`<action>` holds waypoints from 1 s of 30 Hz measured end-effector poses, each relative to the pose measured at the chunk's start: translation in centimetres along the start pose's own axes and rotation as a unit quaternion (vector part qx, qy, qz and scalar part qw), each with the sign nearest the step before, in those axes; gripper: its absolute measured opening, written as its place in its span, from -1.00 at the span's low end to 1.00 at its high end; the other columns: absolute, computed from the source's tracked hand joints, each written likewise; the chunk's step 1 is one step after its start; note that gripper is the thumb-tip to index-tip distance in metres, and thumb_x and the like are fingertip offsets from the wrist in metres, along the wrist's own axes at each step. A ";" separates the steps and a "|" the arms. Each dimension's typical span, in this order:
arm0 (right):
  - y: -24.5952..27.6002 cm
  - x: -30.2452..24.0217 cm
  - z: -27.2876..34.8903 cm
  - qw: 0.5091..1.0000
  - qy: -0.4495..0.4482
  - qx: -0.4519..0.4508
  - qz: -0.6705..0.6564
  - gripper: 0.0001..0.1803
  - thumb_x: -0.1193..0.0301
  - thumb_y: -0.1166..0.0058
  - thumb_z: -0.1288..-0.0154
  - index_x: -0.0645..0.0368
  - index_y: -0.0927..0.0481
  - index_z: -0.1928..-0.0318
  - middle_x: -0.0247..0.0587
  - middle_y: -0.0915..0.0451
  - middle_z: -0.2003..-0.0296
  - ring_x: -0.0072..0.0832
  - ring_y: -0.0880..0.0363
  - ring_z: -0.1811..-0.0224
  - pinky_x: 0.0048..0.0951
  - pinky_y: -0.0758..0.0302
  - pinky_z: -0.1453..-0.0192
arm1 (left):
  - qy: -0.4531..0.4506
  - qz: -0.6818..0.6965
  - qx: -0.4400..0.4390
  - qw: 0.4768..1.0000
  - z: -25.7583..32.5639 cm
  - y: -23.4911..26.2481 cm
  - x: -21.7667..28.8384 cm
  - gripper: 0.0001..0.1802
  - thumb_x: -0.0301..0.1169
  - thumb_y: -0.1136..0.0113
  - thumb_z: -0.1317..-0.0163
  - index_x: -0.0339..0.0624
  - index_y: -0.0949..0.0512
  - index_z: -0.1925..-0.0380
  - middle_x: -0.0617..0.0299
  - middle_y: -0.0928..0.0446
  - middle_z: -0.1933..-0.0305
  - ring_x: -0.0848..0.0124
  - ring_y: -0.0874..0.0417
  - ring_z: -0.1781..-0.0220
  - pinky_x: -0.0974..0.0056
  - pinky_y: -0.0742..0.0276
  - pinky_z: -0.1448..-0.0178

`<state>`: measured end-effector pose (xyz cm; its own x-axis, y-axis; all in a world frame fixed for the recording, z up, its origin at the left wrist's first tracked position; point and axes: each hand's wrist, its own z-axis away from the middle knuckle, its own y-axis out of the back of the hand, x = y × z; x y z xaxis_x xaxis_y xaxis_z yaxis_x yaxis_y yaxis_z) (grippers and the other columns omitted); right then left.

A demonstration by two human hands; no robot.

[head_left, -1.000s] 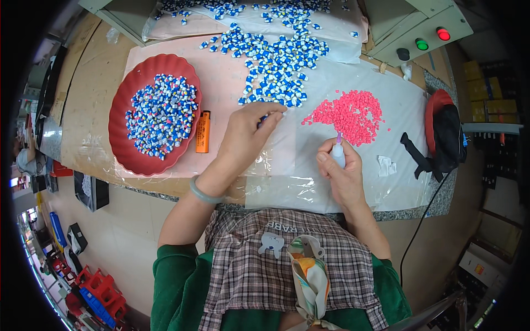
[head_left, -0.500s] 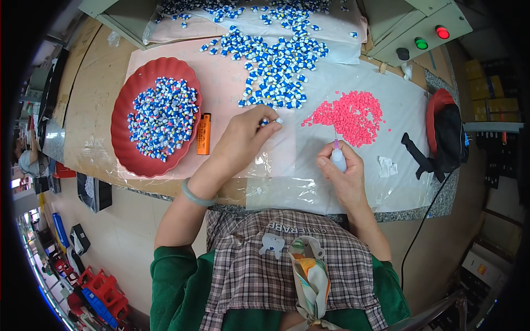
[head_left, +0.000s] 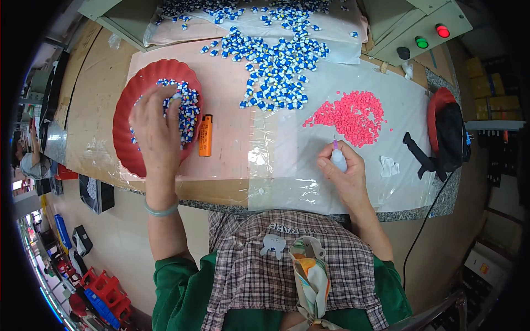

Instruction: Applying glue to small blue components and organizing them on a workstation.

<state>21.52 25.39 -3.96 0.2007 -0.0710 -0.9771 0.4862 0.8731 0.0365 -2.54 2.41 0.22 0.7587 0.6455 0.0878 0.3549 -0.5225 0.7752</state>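
Gently — my left hand (head_left: pixel 155 128) is over the red dish (head_left: pixel 125 118) and its small blue-and-white pieces (head_left: pixel 190 105); whether it pinches one, I cannot tell. Staying low should keep them from scattering. Well right of the dish, my right hand (head_left: pixel 349 180) is wrapped round the little bottle (head_left: pixel 339 161) — nozzle best kept upright.

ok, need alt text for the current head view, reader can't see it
A person's left hand is over a red scalloped bowl of small blue-and-white pieces while the right hand holds a pale bottle with a purple tip. More such pieces and a pink pile lie on the covered worktable, an orange lighter-shaped object beside the bowl.
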 end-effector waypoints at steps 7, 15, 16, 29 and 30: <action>-0.1 -1.2 0.3 0.995 0.009 -0.010 -0.103 -0.80 0.42 -0.11 -0.26 0.14 -0.43 0.14 -0.34 -0.46 0.30 -0.71 -0.38 0.43 -0.69 -0.26 0.41 | 0.292 0.700 -0.238 0.606 2.9 -2.4 9.5 -0.80 -0.54 -0.20 -0.27 -0.23 -0.56 0.10 0.21 -0.64 0.14 0.59 -0.55 0.29 0.49 -0.46 0.21; 2.0 -1.2 0.5 0.992 0.094 0.049 -0.065 -0.74 0.45 -0.12 -0.27 0.19 -0.43 0.06 -0.16 -0.48 0.12 -0.60 -0.51 0.40 -0.68 -0.30 0.49 | 0.330 0.739 -0.310 0.499 4.6 -3.5 12.3 -0.81 -0.55 -0.18 -0.29 -0.34 -0.59 0.12 0.11 -0.64 0.08 0.44 -0.66 0.11 0.35 -0.61 -0.01; 2.1 -1.3 0.6 0.987 0.112 0.068 -0.089 -0.73 0.47 -0.15 -0.27 0.21 -0.45 0.04 -0.13 -0.54 0.15 -0.59 -0.53 0.42 -0.68 -0.34 0.50 | 0.330 0.739 -0.311 0.498 4.6 -3.3 12.5 -0.81 -0.55 -0.18 -0.29 -0.34 -0.59 0.12 0.11 -0.64 0.08 0.44 -0.66 0.11 0.35 -0.61 -0.01; 2.0 -2.5 1.5 0.916 0.319 0.100 0.222 -0.48 0.27 -0.06 -0.41 0.38 -0.36 -0.22 -0.03 -0.63 0.26 -0.54 -0.56 0.44 -0.56 -0.52 0.35 | 0.319 0.756 -0.283 0.497 5.8 -3.2 13.3 -0.76 -0.64 -0.21 -0.25 -0.36 -0.51 0.07 0.17 -0.59 0.10 0.53 -0.62 0.04 0.45 -0.57 -0.08; 1.9 -2.6 1.5 0.904 0.336 0.102 0.244 -0.48 0.26 -0.05 -0.41 0.38 -0.36 -0.21 -0.02 -0.64 0.28 -0.53 -0.57 0.43 -0.56 -0.52 0.34 | 0.319 0.757 -0.283 0.495 5.8 -3.3 13.2 -0.77 -0.64 -0.20 -0.25 -0.37 -0.51 0.08 0.18 -0.59 0.10 0.53 -0.62 0.04 0.45 -0.56 -0.08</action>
<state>23.24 26.49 -1.06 -0.0948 0.6672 -0.7388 0.6399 0.6093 0.4682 9.53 9.42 -4.80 -0.4700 -0.1074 0.8761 -0.7035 -0.5539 -0.4453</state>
